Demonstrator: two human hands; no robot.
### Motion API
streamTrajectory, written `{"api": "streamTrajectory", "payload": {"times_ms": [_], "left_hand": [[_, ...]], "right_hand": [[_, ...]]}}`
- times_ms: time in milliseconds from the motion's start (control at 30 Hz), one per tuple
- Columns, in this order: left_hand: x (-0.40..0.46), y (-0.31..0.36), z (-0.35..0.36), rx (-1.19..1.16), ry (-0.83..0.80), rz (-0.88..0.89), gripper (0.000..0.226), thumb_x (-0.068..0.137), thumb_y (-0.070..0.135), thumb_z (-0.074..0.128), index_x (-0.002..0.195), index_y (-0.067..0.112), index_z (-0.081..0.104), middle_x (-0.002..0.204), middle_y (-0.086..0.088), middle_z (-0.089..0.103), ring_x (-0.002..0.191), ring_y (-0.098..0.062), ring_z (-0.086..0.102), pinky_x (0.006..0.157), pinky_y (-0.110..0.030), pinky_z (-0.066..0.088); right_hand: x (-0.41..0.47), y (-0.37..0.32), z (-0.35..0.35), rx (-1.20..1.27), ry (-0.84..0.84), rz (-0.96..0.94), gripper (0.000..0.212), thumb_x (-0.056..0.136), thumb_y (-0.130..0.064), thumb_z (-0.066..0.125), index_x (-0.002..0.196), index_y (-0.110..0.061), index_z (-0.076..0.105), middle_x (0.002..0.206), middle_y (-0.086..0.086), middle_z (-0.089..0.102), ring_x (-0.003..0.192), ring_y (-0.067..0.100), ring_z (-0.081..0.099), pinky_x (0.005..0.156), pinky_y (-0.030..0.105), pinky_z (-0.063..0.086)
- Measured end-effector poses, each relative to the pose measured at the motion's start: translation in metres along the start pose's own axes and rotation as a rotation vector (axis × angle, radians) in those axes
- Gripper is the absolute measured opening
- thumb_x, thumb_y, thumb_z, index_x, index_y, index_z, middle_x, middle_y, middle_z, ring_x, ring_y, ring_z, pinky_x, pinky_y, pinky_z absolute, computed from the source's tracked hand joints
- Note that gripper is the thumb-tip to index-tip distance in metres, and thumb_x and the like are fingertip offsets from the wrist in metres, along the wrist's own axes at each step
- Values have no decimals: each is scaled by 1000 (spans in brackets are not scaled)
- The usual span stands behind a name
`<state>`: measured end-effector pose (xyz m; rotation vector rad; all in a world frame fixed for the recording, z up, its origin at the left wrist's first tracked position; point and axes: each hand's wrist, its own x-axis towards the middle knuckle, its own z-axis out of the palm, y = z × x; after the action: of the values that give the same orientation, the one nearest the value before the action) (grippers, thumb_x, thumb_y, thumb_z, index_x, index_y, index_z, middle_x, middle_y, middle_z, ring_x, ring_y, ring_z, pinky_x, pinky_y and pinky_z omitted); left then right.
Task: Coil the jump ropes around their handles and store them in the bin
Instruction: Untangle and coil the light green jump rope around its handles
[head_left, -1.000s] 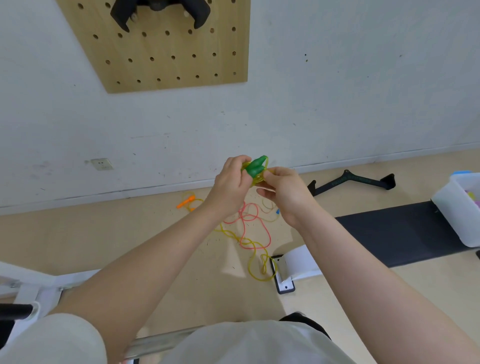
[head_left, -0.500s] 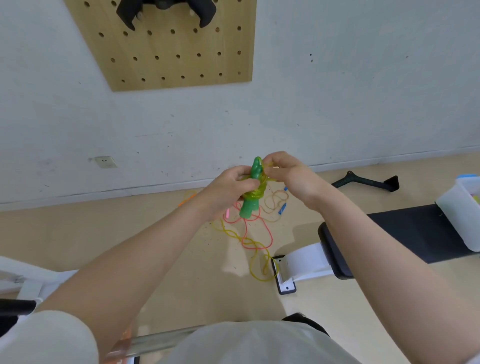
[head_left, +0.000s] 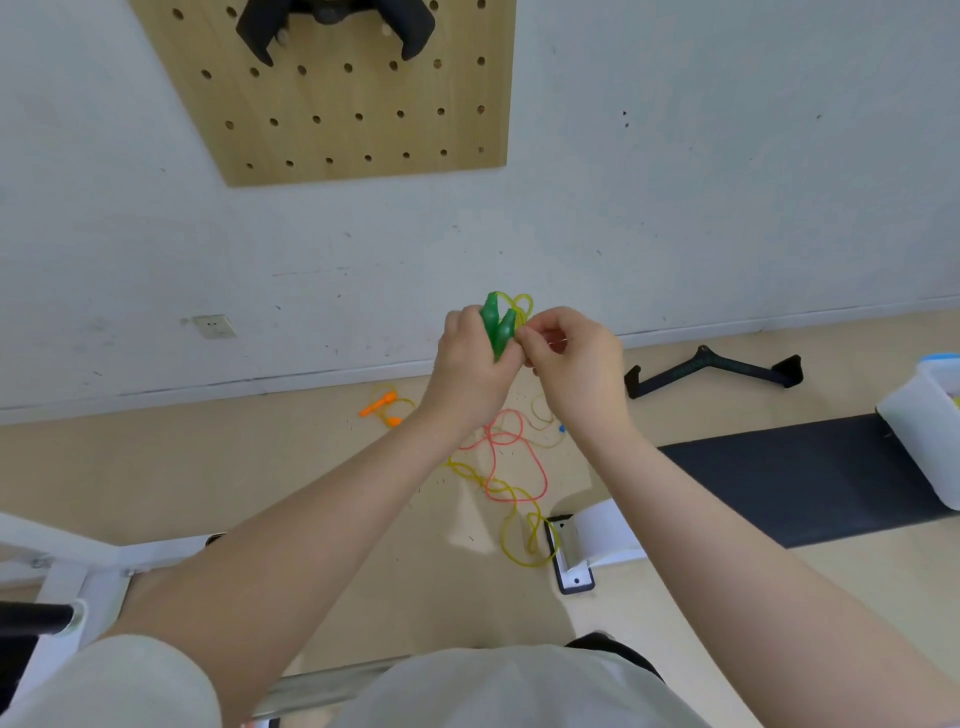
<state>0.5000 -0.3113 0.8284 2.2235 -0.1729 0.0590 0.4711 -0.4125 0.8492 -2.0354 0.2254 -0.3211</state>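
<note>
Where ropes (head_left: 498, 467) sprawl, bench (head_left: 810, 478) beside.

Scuffed white wall (head_left: 675, 208), wooden pegboard (head_left: 353, 124), wall socket (head_left: 213, 326), beige floor (head_left: 208, 467), dark mat (head_left: 810, 478)

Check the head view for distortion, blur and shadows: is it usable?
Head view: wide-angle bending shows in the pegboard edges and the baseboard line; light is soft and even, without glare; the hands cast a faint shadow on the floor; the green handles look slightly soft, yet readable.
</note>
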Motion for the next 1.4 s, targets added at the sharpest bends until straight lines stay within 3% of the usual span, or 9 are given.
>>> {"api": "streamTrajectory", "payload": {"times_ms": [133, 233, 400, 667, 900, 1067, 1133, 1200, 1400], "left_hand": [[-4, -4, 2, 129, 56, 123, 57, 82, 40, 37, 114, -6, 47, 110, -20, 45, 100, -34, 48, 86, -36, 38], [-5, -6, 1, 204, 78, 195, 68, 78, 44, 28, 115, -9, 48, 106, -23, 48, 95, -36, 50, 81, -38, 39], [-6, -10, -3, 207, 35, 228, 50, 90, 33, 43, 120, -8, 46, 110, -21, 47, 100, -34, 49, 85, -31, 36], [-3, -2, 2, -224, -74, -93, 15, 93, 23, 51, 96, 10, 45, 82, 5, 47, 72, -8, 45, 58, -20, 37], [-4, 1, -8, -857, -82, -379, 14, 91, 17, 49, 97, 5, 47, 77, -5, 48, 63, -11, 50, 43, -16, 43], [4, -5, -10, -409, -47, -280, 12, 91, 20, 48, 83, 12, 52, 74, 0, 49, 70, -16, 48, 58, -25, 40], [5, -13, -8, -203, 10, -197, 15, 89, 23, 50, 85, 10, 52, 71, 2, 48, 67, -14, 46, 61, -25, 36], [6, -17, -7, -151, 46, -165, 18, 88, 26, 52, 83, 9, 49, 68, 2, 45, 63, -13, 45, 57, -17, 37], [14, -29, -14, -205, 80, -218, 13, 84, 27, 53, 83, 14, 52, 70, 1, 52, 68, -23, 52, 69, -42, 50]], "right_hand": [[8, -3, -2, 113, -78, 140, 14, 80, -14, 68, 67, -16, 63, 68, 4, 65, 70, 24, 65, 68, 35, 54], [12, 1, -2, 185, -129, 193, 14, 83, -13, 66, 70, -12, 63, 64, 2, 57, 63, 15, 53, 51, 21, 40], [12, 10, -1, 167, -206, 114, 9, 88, -9, 55, 80, -9, 57, 63, 0, 51, 51, 4, 50, 45, 11, 34], [17, 11, -4, -154, -129, -198, 8, 77, -6, 56, 71, -9, 51, 56, -6, 43, 54, 12, 38, 53, 23, 33], [10, 14, -15, -224, -162, -593, 17, 76, -22, 42, 74, -6, 48, 67, -2, 42, 56, 18, 39, 52, 20, 30], [19, 16, -6, -304, -209, -140, 9, 85, -12, 46, 93, -9, 48, 77, 6, 54, 74, 26, 50, 65, 34, 40], [19, 14, -3, -528, -320, -160, 20, 89, -16, 42, 105, -8, 51, 87, 11, 59, 82, 30, 53, 66, 35, 43], [18, 8, 2, -660, -369, -205, 20, 91, -18, 37, 84, -8, 54, 78, 12, 55, 75, 32, 52, 57, 33, 39], [14, 11, 15, -58, -560, 6, 31, 89, -8, 40, 59, -13, 44, 51, 0, 47, 39, 11, 41, 47, 24, 35]]}}
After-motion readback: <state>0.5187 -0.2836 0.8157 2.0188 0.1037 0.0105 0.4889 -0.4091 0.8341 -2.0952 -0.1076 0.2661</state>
